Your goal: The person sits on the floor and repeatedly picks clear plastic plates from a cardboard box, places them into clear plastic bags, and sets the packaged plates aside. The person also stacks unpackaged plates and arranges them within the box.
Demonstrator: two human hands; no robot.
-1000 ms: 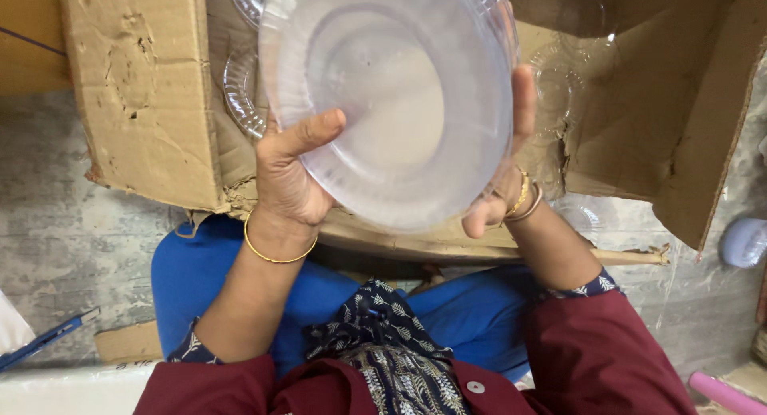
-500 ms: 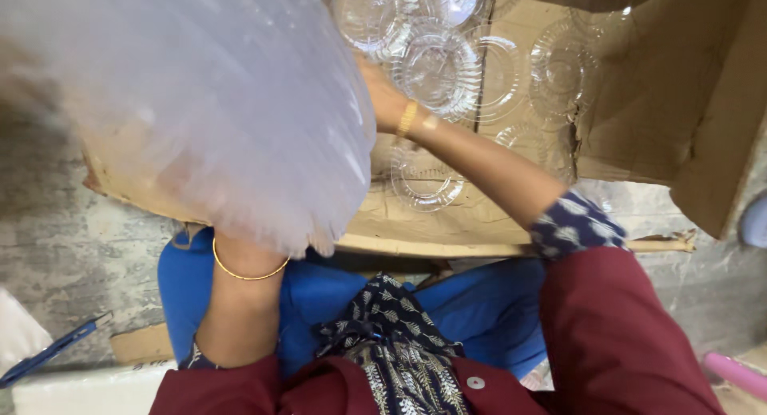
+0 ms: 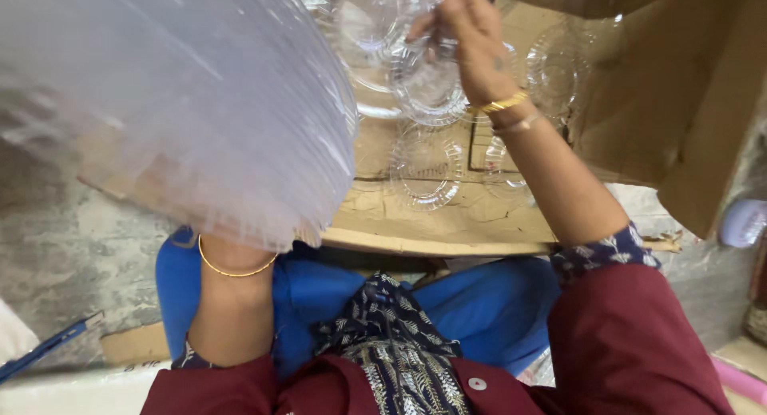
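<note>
A large clear plastic plate (image 3: pixel 176 103) fills the upper left of the head view, close to the camera and blurred. It hides my left hand; only the left wrist (image 3: pixel 232 279) with a gold bangle shows below its rim. My right hand (image 3: pixel 467 39) reaches into an open cardboard box (image 3: pixel 447 223) at the top centre, fingers closed on a small clear plastic bowl (image 3: pixel 423 87). Several more clear bowls (image 3: pixel 427 171) lie on the box floor beside it.
A box flap (image 3: pixel 703 127) stands up on the right. Grey concrete floor (image 3: pixel 72 247) lies to the left, with a blue strip-like item (image 3: pixel 48 347) on it. Blue cloth (image 3: pixel 479 311) covers my lap. A pink object (image 3: pixel 743 379) sits at the lower right.
My right hand let go of the large plate and reached into the box, where it now grips a small clear bowl. My left hand swung the plate left, nearer the camera.
</note>
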